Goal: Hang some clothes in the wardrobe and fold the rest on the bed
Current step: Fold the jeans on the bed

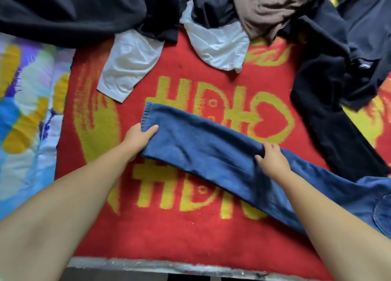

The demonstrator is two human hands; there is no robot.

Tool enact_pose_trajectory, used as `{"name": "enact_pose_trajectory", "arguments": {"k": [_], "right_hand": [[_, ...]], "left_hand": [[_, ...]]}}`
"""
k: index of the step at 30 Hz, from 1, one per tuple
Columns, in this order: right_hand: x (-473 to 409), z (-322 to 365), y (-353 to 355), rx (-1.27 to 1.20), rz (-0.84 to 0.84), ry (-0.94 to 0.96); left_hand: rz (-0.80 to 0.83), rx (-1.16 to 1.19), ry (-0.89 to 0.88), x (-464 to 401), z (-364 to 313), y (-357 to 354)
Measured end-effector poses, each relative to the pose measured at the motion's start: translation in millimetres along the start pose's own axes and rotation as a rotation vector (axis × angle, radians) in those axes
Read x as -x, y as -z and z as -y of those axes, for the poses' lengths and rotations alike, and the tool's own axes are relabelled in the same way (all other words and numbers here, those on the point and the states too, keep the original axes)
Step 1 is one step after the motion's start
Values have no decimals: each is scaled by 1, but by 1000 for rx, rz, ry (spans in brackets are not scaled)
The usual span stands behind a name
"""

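Under left hand: jeans hem corner

blue jeans, leg folded over, black clothes heaped behind

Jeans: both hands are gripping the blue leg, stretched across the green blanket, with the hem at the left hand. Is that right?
Not quite. The head view shows the blanket is red with yellow lettering, not green. The rest holds: the left hand grips the hem end of the blue jeans leg, and the right hand grips it further along.
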State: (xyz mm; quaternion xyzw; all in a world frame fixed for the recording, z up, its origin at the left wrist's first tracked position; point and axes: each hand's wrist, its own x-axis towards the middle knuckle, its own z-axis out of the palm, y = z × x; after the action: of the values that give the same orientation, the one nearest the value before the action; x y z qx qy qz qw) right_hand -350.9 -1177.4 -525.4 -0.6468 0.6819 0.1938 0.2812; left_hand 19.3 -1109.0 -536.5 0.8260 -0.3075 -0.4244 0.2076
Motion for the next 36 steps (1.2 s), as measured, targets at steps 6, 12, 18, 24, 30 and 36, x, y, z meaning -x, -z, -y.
{"name": "enact_pose_trajectory", "arguments": {"k": [6,12,18,24,30,36], "right_hand": [[15,24,26,118,220,178],[44,73,-11,165,177,357],[106,99,-82,129,-170,631],[137,106,-131,521,405,579],[141,151,-68,-315,790,393],[158,137,-34,-898,593,262]], "left_hand": [[-30,-116,-25,62,26,62],[-321,-397,202,113,142,94],[-249,-171,383,104,185,67],[-181,-46,200,111,164,79],[74,165,-62,162,88,80],[386,171,-251,207,-2,-47]]}}
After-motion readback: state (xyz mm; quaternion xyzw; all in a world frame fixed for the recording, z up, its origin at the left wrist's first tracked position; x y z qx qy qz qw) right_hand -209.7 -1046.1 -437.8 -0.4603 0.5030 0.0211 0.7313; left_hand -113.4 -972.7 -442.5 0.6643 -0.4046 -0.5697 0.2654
